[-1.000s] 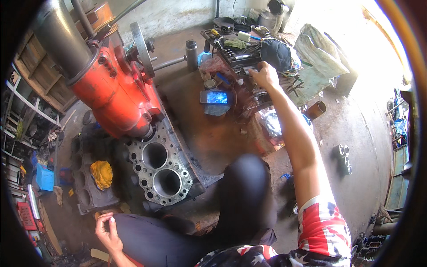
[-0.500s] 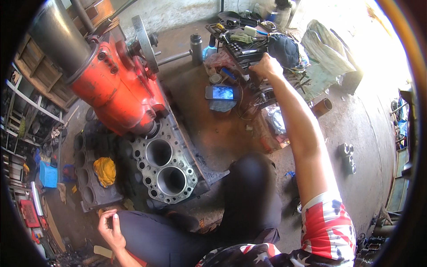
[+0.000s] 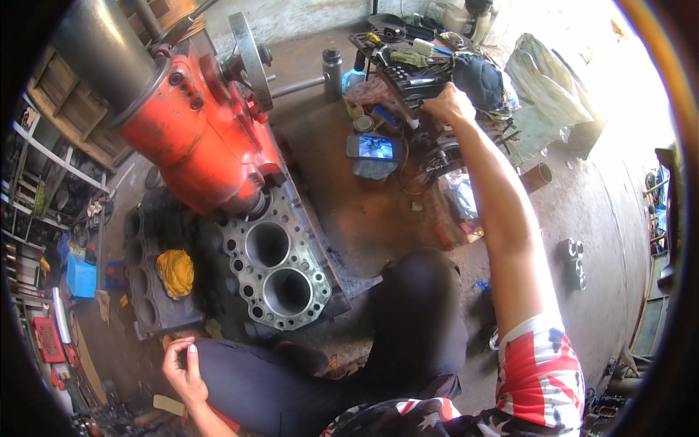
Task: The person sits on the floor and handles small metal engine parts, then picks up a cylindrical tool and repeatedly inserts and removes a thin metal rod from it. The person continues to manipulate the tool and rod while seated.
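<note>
Tools first: metal tools (image 3: 419, 82) lie bunched on the low bench (image 3: 362, 45), far side, a bit right of centre, and the person's right hand (image 3: 453, 103) is at their near edge, arm nearly straight. Grip there = fingers curled in, back of hand toward me; no way to tell from here if anything's inside it. Left hand (image 3: 183, 368) rests by the trouser leg (image 3: 291, 382), fingers loosely bent, nothing visible in it.

Handling, my guess: the tools look like bare steel, so stiff, heavy for their size, not fragile, poss. slick w/ oil (whole shop looks greasy tbh). Best hold prob. mid-shaft on the long silvery one, thumb opposite fingers; an end hold would let it tip.

Also on the bench: green cloth (image 3: 409, 57), soft, light; dark bag (image 3: 477, 81) just beside the right hand, looks floppy, so pinch a fold. Nr the bench, lower down, a phone (image 3: 375, 148) w/ lit screen, prob. slippery + breakable, edges only.

Left of the knees: engine block (image 3: 302, 251) under the red machine (image 3: 211, 138), v. heavy by the look, no one-hand lift. Yellow cloth (image 3: 175, 274) sits farther left, crumpled, soft.
</note>
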The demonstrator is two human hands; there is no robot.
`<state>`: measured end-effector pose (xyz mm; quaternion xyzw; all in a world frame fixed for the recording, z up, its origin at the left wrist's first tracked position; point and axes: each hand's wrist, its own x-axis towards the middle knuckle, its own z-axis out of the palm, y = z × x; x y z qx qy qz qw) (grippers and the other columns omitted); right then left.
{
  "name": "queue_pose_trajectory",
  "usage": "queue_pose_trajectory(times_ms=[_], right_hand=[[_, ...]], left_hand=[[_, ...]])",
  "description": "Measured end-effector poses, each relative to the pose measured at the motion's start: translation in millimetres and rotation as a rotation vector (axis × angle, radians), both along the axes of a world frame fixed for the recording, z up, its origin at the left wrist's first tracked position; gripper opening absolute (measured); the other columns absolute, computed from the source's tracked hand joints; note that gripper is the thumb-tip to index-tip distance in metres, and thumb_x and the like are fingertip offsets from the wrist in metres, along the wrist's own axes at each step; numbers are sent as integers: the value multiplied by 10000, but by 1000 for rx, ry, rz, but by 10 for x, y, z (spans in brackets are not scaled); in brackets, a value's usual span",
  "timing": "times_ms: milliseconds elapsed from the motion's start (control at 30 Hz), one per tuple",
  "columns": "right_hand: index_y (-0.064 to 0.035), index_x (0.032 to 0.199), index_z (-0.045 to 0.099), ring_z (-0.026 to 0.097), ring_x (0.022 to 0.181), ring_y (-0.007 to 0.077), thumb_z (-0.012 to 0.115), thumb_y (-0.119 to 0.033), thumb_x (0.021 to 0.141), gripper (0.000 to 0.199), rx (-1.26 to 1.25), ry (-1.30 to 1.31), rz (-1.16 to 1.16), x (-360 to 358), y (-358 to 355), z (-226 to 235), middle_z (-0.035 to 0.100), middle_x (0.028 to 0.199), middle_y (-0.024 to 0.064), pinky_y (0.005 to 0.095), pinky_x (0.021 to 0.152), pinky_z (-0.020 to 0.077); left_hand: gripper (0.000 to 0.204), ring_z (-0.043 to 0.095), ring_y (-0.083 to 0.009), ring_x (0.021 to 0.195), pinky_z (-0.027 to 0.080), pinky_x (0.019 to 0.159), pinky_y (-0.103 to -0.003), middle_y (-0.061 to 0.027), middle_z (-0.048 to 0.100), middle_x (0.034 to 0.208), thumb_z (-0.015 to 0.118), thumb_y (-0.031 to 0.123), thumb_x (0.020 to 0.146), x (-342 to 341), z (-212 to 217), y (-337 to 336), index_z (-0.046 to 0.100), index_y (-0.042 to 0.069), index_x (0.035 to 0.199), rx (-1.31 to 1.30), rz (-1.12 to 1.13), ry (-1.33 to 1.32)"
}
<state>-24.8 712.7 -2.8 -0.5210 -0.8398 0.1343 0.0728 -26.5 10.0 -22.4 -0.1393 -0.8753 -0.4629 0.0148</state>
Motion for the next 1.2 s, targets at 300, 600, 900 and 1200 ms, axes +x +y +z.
queue_pose_trajectory(times_ms=[300, 600, 900, 1200], right_hand=[[21, 929, 727, 716, 936, 355, 828, -318, 714, 414, 56, 80, 99, 20, 114, -120, 729, 966, 223, 422, 835, 563], [-11, 977, 705, 665, 997, 405, 687, -200, 827, 243, 392, -32, 413, 190, 75, -187, 641, 1115, 254, 457, 842, 548], [-50, 1008, 645, 638, 939, 374, 703, -151, 847, 199, 503, 228, 725, 683, -742, 592, 591, 1042, 159, 449, 794, 527], [-86, 1088, 711, 644, 902, 236, 723, -147, 754, 339, 168, 288, 1688, 1774, -2584, 1089, 679, 1025, 61, 369, 759, 502]], left_hand=[[146, 638, -222, 919, 480, 874, -352, -123, 688, 951, 619, 107, 907, -4, 7, 1, 633, -35, 937, -32, 11, 7], [109, 641, -219, 916, 484, 872, -348, -116, 690, 943, 610, 70, 908, 6, 15, 8, 632, -35, 929, -2, 8, 16], [113, 655, -252, 922, 489, 885, -364, -126, 697, 946, 672, 77, 880, 81, 148, 95, 647, -26, 920, -151, 2, 92], [391, 643, -273, 1119, 481, 972, -373, -154, 705, 1104, 738, 214, 868, 995, 373, 1289, 671, -12, 1179, 267, -592, -320]])
